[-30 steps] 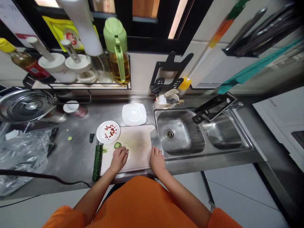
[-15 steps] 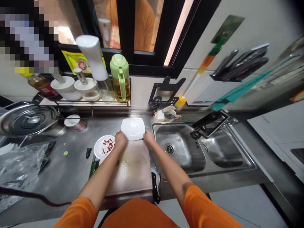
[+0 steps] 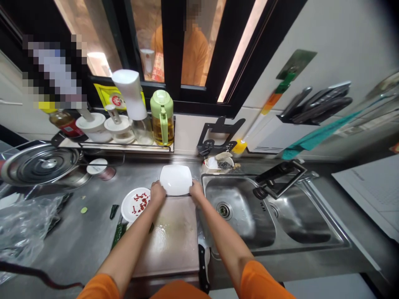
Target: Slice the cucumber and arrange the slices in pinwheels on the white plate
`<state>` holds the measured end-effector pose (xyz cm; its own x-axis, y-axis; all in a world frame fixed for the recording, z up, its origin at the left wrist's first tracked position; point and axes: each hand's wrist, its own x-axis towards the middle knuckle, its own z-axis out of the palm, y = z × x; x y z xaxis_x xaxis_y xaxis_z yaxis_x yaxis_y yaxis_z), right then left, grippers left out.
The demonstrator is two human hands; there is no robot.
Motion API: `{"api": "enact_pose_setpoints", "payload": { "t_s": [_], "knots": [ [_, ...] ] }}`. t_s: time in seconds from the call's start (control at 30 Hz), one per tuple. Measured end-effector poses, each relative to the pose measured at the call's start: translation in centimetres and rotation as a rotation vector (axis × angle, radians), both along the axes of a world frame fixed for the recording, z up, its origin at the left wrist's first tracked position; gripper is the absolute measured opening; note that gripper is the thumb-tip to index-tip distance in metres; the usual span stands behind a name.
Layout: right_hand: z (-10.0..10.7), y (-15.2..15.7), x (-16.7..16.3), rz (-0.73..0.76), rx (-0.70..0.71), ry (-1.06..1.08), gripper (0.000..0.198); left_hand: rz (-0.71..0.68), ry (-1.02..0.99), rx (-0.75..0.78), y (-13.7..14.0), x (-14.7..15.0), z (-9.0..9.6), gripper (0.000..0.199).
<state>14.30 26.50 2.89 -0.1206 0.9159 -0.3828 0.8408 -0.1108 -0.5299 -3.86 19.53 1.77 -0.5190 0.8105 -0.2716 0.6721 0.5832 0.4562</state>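
Both my hands grip a white square plate (image 3: 176,179) by its opposite edges, at the far end of the cutting board (image 3: 170,241). My left hand (image 3: 158,193) has its fingers closed on the left edge, and my right hand (image 3: 196,192) is closed on the right edge. The plate's upper face is bare. Just left of my left hand lies a round white plate (image 3: 127,207) with chopped red pieces. Partly behind my left forearm is a dark green cucumber (image 3: 119,236). A black-handled knife (image 3: 203,265) rests along the board's right side.
A double steel sink (image 3: 240,207) with a black tap (image 3: 277,178) lies to the right. Behind stand a seasoning rack (image 3: 124,146) with an oil jug (image 3: 162,120) and a small tub (image 3: 218,162). Plastic bags (image 3: 28,228) and a lidded pot (image 3: 46,164) occupy the left.
The camera view has tilted up slightly, so the counter sits lower in the picture. Both hands keep hold of the square plate, which stays in nearly the same place by the board.
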Motion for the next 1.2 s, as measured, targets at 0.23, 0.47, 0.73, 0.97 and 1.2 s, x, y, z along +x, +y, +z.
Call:
{"api": "enact_pose_setpoints", "payload": {
  "t_s": [0.23, 0.47, 0.73, 0.97, 1.2],
  "knots": [
    [2.1, -2.8, 1.3, 0.003, 0.018, 0.058, 0.049, -0.043, 0.063, 0.077, -3.7, 0.5, 1.7, 0.026],
    [2.7, -9.3, 3.5, 0.019, 0.023, 0.029, 0.048, -0.060, 0.028, 0.015, -10.8, 2.4, 2.0, 0.030],
    [1.8, -13.2, 4.5, 0.044, 0.008, -0.013, 0.045, -0.054, -0.027, -0.047, -14.4, 3.7, 1.8, 0.030],
    [2.2, -15.2, 5.1, 0.072, -0.001, -0.044, 0.042, -0.059, -0.037, -0.028, -16.6, 4.2, 1.2, 0.029],
    [2.4, -17.0, 6.0, 0.111, -0.061, -0.082, 0.034, -0.074, -0.071, -0.004, -18.7, 4.7, 0.4, 0.024]
  ]
}}
